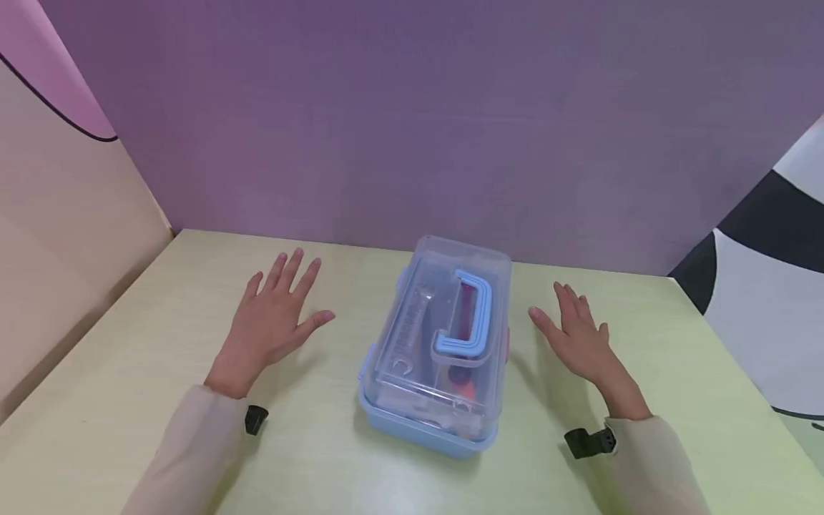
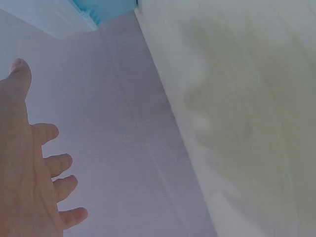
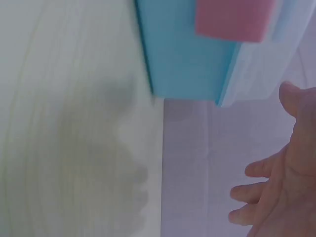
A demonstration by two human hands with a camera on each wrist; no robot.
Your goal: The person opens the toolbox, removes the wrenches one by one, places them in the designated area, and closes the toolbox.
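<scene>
Both hands are spread flat with nothing in them, left hand (image 1: 273,315) and right hand (image 1: 579,332) either side of the toolbox (image 1: 438,350) mid-table (image 1: 129,372). Clear lid's probably slick, so I'd grab the blue handle (image 1: 466,315). Wrench (image 1: 412,325) inside, so maybe some weight.

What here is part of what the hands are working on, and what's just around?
In hand:
- tool box, lid closed, between both hands
- left hand, open
- right hand, open

Just around:
- green table
- purple wall
</scene>
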